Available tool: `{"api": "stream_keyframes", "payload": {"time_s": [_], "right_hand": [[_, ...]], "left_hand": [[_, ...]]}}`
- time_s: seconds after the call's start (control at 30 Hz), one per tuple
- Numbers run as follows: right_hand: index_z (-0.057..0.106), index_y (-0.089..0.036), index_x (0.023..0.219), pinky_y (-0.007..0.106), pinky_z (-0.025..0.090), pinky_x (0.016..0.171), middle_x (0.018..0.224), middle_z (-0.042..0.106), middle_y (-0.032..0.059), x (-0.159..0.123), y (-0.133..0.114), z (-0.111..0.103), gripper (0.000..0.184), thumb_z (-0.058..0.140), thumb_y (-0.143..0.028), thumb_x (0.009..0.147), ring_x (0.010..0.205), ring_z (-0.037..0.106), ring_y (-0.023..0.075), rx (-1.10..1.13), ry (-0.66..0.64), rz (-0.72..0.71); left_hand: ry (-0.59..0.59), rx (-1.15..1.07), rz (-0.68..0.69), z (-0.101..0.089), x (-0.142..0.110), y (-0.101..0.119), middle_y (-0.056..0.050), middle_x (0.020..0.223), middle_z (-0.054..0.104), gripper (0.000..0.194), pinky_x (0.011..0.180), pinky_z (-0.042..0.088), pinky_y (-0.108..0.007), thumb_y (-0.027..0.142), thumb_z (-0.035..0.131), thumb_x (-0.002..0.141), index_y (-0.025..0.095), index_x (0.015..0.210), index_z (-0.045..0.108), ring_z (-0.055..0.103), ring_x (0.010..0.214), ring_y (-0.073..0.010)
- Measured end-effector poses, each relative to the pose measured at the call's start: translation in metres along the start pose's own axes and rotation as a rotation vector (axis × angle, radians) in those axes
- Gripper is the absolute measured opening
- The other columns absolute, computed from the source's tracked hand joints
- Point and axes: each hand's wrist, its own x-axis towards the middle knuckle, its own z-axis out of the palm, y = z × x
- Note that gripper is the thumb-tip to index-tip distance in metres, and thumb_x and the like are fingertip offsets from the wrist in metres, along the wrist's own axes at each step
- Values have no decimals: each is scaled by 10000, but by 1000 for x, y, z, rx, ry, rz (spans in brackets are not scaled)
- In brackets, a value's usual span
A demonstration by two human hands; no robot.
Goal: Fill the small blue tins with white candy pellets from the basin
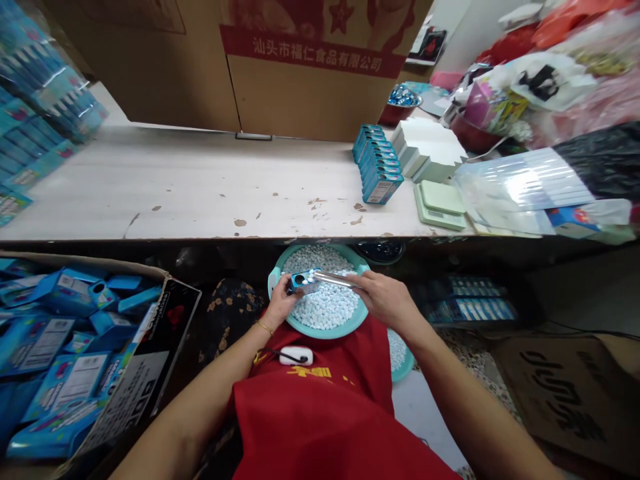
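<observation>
A turquoise basin (325, 332) full of small white and pale blue candies (327, 310) rests at my lap. Over its left side my left hand (281, 303) is closed on a small blue box (299, 279) with an opening on its upper face. My right hand (385, 299) grips a shiny metal scoop (334, 279). The scoop's tip meets the box opening, and a few white candies lie there. Fingers partly hide the scoop's handle end.
On the white table (200, 187) stand a row of blue boxes (377, 167), white card stacks (427, 147), a green scale (440, 203) and a big carton (310, 100). A carton (165, 313) of blue boxes is at left. Another basin (400, 357) sits lower right.
</observation>
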Motion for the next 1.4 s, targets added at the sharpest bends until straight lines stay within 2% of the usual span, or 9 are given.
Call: {"api": "stream_keyframes", "payload": {"time_s": [0.17,0.4,0.6,0.73,0.9,1.1,1.17,1.27,1.4], "right_hand": [[494,-267,1235,249,363,619,948,616,54,5,-24,0,356,325,-287,922,839,581,165,-40,-10,-72],[510,-288,1215,245,367,632,955,616,42,4,-7,-5,347,319,-293,925,832,577,158,-79,35,19],[522,-255,1218,244,371,624,913,624,59,6,-24,3,348,350,-258,915,797,582,164,-68,64,-70],[531,-242,1213,249,417,685,933,631,59,1,-14,9,345,361,-271,914,858,589,175,71,160,-50],[524,-203,1214,279,465,802,1086,620,63,8,1,26,391,516,-328,844,944,590,179,420,242,53],[428,-284,1298,258,471,780,1286,508,31,33,-18,1,484,532,-258,826,1029,565,173,230,179,-114],[429,-288,1286,251,462,777,1249,541,18,43,-5,-18,450,498,-251,843,987,583,165,162,171,-121],[464,-273,1243,263,438,808,1201,573,32,65,41,-42,399,489,-257,845,993,579,181,57,205,-12],[515,-266,1190,292,433,766,1142,601,45,111,110,-55,359,504,-257,831,968,582,213,-68,220,187]], "left_hand": [[-1,-40,-24,1,0,1,-1,836,546,362,755,415,-284,226,676,585,178,905,514,520,794,-159],[17,-50,3,-8,0,2,-1,855,546,376,794,405,-294,215,676,586,181,927,521,521,818,-161],[36,-29,30,-9,1,-8,-4,886,542,395,831,410,-312,225,674,602,194,963,517,528,847,-169],[62,-7,39,-13,0,-10,-16,890,554,388,844,410,-325,218,667,601,184,958,520,532,855,-178],[53,126,94,-11,-3,7,-23,926,579,348,875,409,-350,205,638,616,193,954,558,541,909,-197],[-70,142,137,19,10,50,-64,994,613,306,885,442,-400,279,654,667,183,951,592,565,959,-239],[-70,110,128,25,14,70,-87,1152,563,452,891,453,-404,312,676,670,205,1090,548,524,1076,-261],[-59,36,122,18,12,95,-84,1377,389,714,938,441,-399,320,699,668,277,1299,369,375,1261,-265],[6,-4,102,-15,5,109,-99,1257,509,522,943,453,-410,352,634,728,234,1207,461,528,1118,-233]]}}
